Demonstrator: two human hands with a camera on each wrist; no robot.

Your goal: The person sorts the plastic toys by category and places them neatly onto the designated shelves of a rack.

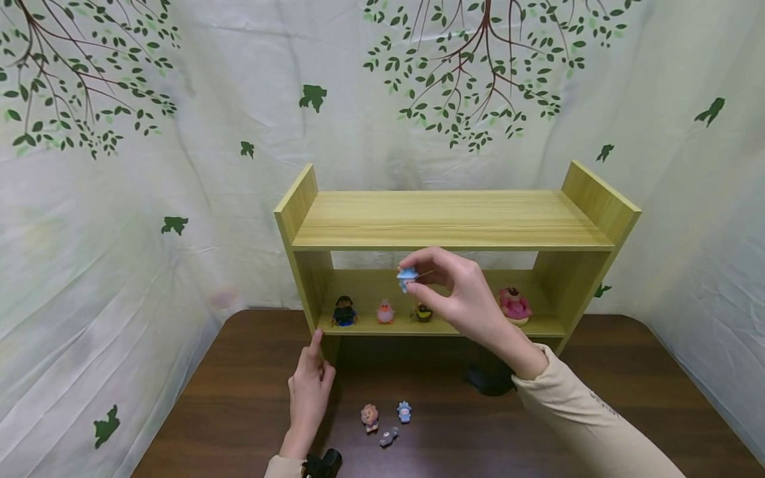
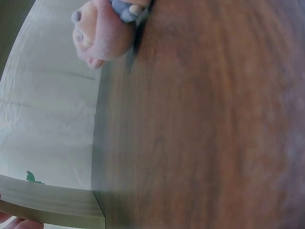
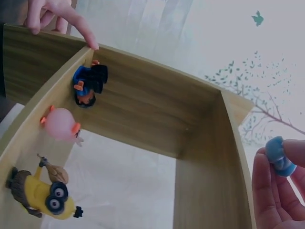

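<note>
Right hand: its thumb and fingers [image 1: 460, 292] were drawn together, pinching a small blue figurine [image 1: 408, 277] at the tips.
Blue figurine: it sat in that pinch, in front of the lower opening of the wooden shelf [image 1: 454, 219].
Left hand: its index finger was extended [image 1: 307, 385], the tip touching the shelf's edge, the other fingers bent loosely, gripping nothing.
Near left fingertip: a dark-haired figure [image 1: 344, 312] stood just beyond it.
Around right hand: a yellow goggled figure [image 3: 43, 195] stood partly behind it, a plump pink figure [image 1: 515, 307] to its right.
Right of left hand: three figurines [image 1: 369, 417] lay on the table [image 1: 239, 385].
</note>
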